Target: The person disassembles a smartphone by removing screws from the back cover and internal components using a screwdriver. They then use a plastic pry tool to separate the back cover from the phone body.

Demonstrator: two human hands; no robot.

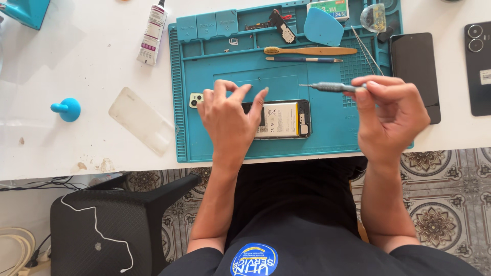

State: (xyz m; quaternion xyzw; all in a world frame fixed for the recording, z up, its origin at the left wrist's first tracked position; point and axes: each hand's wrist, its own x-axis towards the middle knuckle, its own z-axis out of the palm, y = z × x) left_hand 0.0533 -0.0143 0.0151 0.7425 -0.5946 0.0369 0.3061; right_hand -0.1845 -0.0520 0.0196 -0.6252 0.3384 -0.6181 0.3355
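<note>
Head view: left hand [227,115] on opened phone [279,119] (on mat), right hand [391,115] grips screwdriver [332,87].

Head camera, straight down — near worktable [76,66]

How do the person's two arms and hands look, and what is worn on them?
Both forearms are bare to above the elbows. The left hand and right hand wear no gloves, rings or watch. Short black shirt sleeves end near the picture's lower edge.
</note>
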